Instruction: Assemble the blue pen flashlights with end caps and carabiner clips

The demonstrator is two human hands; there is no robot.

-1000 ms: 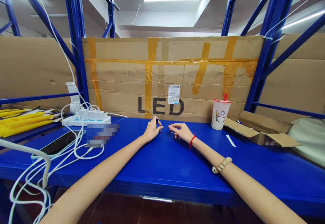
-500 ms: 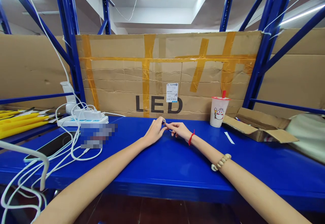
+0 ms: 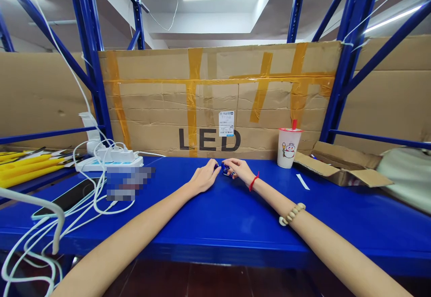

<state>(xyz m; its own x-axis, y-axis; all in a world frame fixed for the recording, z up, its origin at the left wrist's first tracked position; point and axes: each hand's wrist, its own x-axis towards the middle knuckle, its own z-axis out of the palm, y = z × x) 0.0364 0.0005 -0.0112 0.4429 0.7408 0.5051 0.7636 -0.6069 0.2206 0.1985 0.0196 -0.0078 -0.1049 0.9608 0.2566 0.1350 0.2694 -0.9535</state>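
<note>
Over the far middle of the blue shelf top [image 3: 202,216], my two hands are close together with a narrow gap between the fingertips. A small shiny dark-blue object with silvery parts [image 3: 227,170] is pinched under the fingers of my right hand [image 3: 239,170], which wears a red cord. Its kind is too small to tell. My left hand [image 3: 204,176] is closed, fingers bent and thumb pressed in. Something dark shows at its fingertips, too small to name.
A white cup with a red straw [image 3: 288,148], a paper strip [image 3: 303,182] and an open cardboard box [image 3: 336,171] are on the right. On the left lie a phone [image 3: 67,198], white cables and a power strip [image 3: 111,162]. A large carton [image 3: 151,108] stands behind.
The fingertips have parted slightly, and the blue object now shows clearly under my right fingers. My left hand has lowered a little. The whole view has shifted slightly.
</note>
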